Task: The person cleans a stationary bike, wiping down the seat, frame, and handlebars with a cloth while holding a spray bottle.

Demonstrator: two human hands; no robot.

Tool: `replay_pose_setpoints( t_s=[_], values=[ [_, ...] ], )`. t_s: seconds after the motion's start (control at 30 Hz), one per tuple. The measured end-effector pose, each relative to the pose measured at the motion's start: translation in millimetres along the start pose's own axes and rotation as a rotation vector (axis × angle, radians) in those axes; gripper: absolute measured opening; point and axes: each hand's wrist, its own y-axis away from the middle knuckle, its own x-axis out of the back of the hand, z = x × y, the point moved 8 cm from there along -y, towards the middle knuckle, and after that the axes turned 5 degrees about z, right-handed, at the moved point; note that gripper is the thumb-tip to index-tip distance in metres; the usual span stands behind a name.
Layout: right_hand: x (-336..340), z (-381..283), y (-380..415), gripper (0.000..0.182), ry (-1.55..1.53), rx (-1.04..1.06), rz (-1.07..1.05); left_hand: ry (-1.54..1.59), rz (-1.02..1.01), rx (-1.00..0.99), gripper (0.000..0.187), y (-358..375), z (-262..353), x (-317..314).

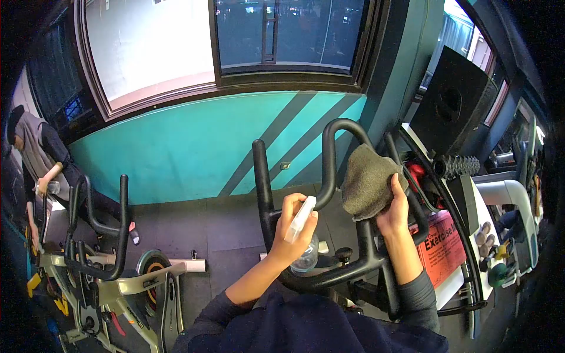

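Observation:
My left hand point(292, 235) is wrapped round the neck of a spray bottle point(306, 257), its white trigger head point(301, 219) pointing up and away from me. The clear body of the bottle hangs below my fingers, in front of the black handlebar point(329, 280) of an exercise bike. In my right hand point(395, 210) is a folded grey-brown cloth point(371, 181), gripped at its right side with my thumb on top. The cloth overlaps the right upright of the handlebar in this view. A black knob point(344, 254) shows between the bars.
At left stands another exercise bike point(126, 286), with a person point(44, 147) behind it holding a clear bottle. On the right, a rack point(465, 259) carries a red exercise mat package point(441, 247), a foam roller point(458, 167) and small dumbbells. A black speaker point(452, 100) stands above it.

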Motion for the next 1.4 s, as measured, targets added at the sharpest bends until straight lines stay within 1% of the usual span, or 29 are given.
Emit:
replay_pose_setpoints(
  t_s=[0.1,0.2,0.3,0.37,0.43,0.6,0.7,0.77,0.83,0.87,0.93,0.97,1.03,1.07,1.1,1.13,1.17,1.23,1.3,1.33,1.37,1.4],
  values=[
    [0.9,0.4,-2.4,0.044,-0.004,0.003,-0.015,0.001,0.021,0.015,0.033,-0.1,1.3,1.4],
    [-2.3,-0.4,0.1,0.043,-0.015,0.0,-0.024,0.003,-0.015,-0.009,0.033,0.1,5.1,-1.2],
    [-5.7,-1.4,2.9,0.043,-0.019,-0.002,-0.017,0.019,-0.019,0.026,0.034,0.1,-0.6,-1.0],
    [-3.7,-1.0,2.1,0.043,-0.015,-0.004,-0.004,-0.021,-0.013,-0.024,0.035,0.6,-0.9,-1.4],
    [-1.4,-1.9,-0.1,0.044,-0.008,0.03,-0.022,-0.007,-0.015,-0.009,0.035,0.9,-0.8,-1.4],
    [0.0,-1.0,-0.6,0.045,-0.018,0.013,-0.011,0.031,-0.033,-0.003,0.036,2.1,0.5,-2.4],
    [-0.4,-1.7,-0.8,0.045,-0.026,0.009,-0.011,-0.007,-0.043,0.02,0.039,2.2,2.9,-0.3],
    [0.2,-1.9,-0.7,0.044,-0.029,0.011,-0.003,-0.018,-0.066,0.06,0.045,3.5,-1.1,0.1],
    [6.7,-5.7,-1.3,0.045,-0.01,0.066,0.067,0.013,-0.078,0.077,0.047,4.0,-3.9,0.6],
    [6.1,-6.0,-0.3,0.045,-0.01,0.067,0.067,0.045,-0.091,0.094,0.048,4.2,-5.6,-0.3],
    [7.5,-22.4,5.3,0.048,-0.006,0.268,0.106,0.079,-0.098,0.092,0.048,4.2,-5.8,-1.2],
    [12.1,-28.3,3.8,0.05,0.068,0.39,0.104,0.112,-0.104,0.091,0.048,4.2,-5.8,-1.7],
    [-0.7,-42.5,14.4,0.055,0.381,0.748,-0.016,0.131,-0.103,0.114,0.047,4.0,-9.4,-0.7],
    [-7.1,-47.6,18.8,0.055,0.382,0.749,-0.018,0.148,-0.102,0.14,0.046,4.4,-12.8,-0.4],
    [-46.5,-52.1,39.5,0.058,0.768,0.938,-0.255,0.149,-0.1,0.139,0.046,4.3,-15.1,-0.2],
    [-78.2,-40.2,57.7,0.061,1.156,1.107,-0.503,0.155,-0.075,0.155,0.045,3.9,-19.4,1.4],
    [-91.1,-23.8,58.3,0.055,1.292,1.021,-0.681,0.16,-0.051,0.169,0.045,3.3,-22.4,3.0],
    [-86.4,28.2,41.5,0.049,1.422,0.633,-0.973,0.156,-0.057,0.158,0.044,3.8,-22.0,3.4],
    [-90.0,49.4,46.7,0.045,1.769,0.946,-1.012,0.149,-0.065,0.145,0.043,5.0,-22.0,3.8],
    [-95.0,50.3,44.1,0.041,1.78,0.976,-0.995,0.152,-0.073,0.131,0.042,5.3,-21.7,3.7],
    [-100.8,52.4,41.5,0.041,1.779,0.979,-0.997,0.156,-0.08,0.12,0.041,6.3,-22.2,3.4],
    [-105.2,51.4,33.5,0.039,1.772,0.925,-0.925,0.154,-0.081,0.093,0.04,6.5,-22.4,3.3]
  ],
)
